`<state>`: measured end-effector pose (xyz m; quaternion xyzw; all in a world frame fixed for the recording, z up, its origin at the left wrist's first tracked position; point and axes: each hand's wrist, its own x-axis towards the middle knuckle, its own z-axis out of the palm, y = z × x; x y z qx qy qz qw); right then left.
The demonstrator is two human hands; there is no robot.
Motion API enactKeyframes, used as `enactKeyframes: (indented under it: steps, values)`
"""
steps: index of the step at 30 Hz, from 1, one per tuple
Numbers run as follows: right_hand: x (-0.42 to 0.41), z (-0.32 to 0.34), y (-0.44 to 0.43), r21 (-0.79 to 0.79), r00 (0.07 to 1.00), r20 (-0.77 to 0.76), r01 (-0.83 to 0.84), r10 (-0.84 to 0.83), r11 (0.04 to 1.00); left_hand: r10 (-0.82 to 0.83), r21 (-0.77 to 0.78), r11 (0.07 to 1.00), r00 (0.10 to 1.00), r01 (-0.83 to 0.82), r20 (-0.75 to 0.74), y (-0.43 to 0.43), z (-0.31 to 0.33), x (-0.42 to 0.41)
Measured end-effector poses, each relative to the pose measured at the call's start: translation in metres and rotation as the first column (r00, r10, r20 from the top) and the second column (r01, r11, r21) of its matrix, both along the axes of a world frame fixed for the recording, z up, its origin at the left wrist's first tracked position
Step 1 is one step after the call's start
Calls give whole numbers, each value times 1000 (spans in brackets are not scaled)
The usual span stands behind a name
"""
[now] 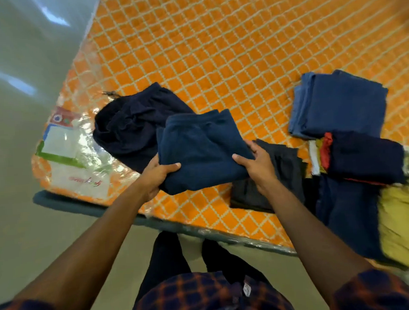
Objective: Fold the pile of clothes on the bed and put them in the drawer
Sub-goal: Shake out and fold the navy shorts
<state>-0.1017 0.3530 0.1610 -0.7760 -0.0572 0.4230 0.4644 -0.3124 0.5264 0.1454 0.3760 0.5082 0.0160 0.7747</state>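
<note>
Fingers (250, 147) of left hand (156, 179) and right hand (255, 165) curled round a folded navy garment (203, 145) — soft, thick, squarish.

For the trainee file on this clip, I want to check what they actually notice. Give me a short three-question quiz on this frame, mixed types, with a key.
1. True or false: only the right hand grips the folded navy garment.
2. Where does the crumpled dark garment lie relative to the held one? A) to its left, on the mattress; B) to its right; C) folded on top of it.
3. Fill in: the mattress cover is ____ with a pale lattice pattern.

Key: 1 false, the left hand and the right hand both grip it; 2 A; 3 orange.
</note>
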Motion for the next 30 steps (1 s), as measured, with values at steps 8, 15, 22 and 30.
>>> enactKeyframes:
  steps: [8, 15, 22, 30]
  values:
    - [89, -5, -176, 26, 913, 95, 396, -397, 918, -307, 147, 942, 951, 301, 22, -130, -24, 163]
    - [71, -110, -259, -480, 991, -32, 102, -134, 871, -608, 173, 679, 678, 714, -413, -199, -108, 174]
    - [37, -97, -231, -502, 896, 440, 302, -61, 810, -535, 194, 758, 764, 622, -360, -160, -119, 140]
    - [-34, -84, -89, -351, 709, 344, -511, 616, 785, -227, 350, 812, 805, 468, -548, -54, -102, 30]
